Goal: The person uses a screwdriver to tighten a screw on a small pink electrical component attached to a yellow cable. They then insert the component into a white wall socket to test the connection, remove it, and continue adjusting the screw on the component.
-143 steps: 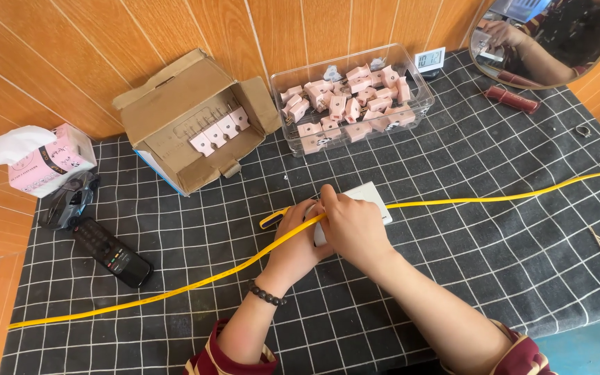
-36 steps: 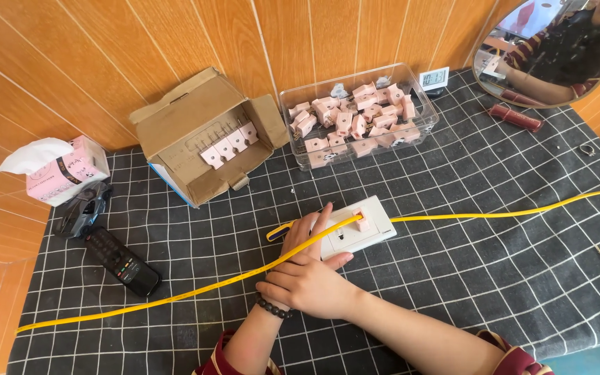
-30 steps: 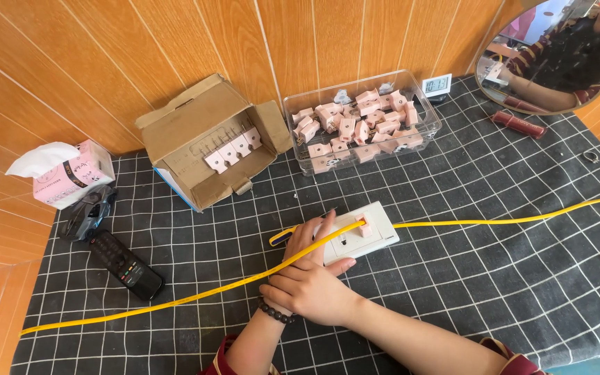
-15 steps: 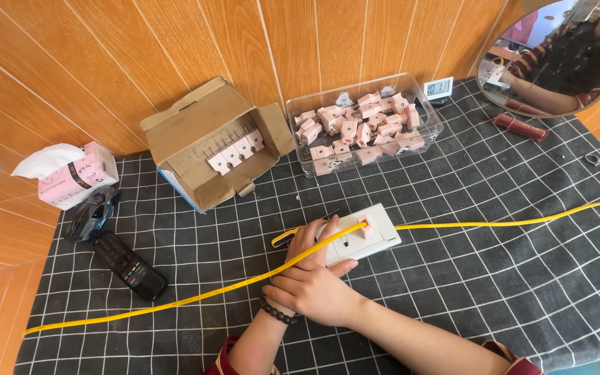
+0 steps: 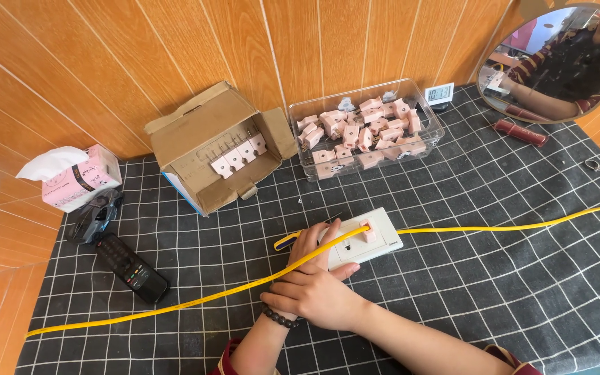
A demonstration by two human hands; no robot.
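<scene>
Two hands point(image 5: 314, 278) on white wall plate point(image 5: 376, 243), lying left-right

Open brown carton point(image 5: 217, 156), pink tissue pack point(image 5: 78, 182), small white clock screen point(image 5: 439, 94).

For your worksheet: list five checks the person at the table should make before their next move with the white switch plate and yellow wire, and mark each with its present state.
1. Left hand steadies the white switch plate: ok.
2. Right hand rests over the left wrist, holding nothing: ok.
3. Yellow wire reaches the pink clip on the plate: ok.
4. Wire seated firmly in the clip: cannot tell.
5. Spare pink clips in the clear tray: ok.
</scene>
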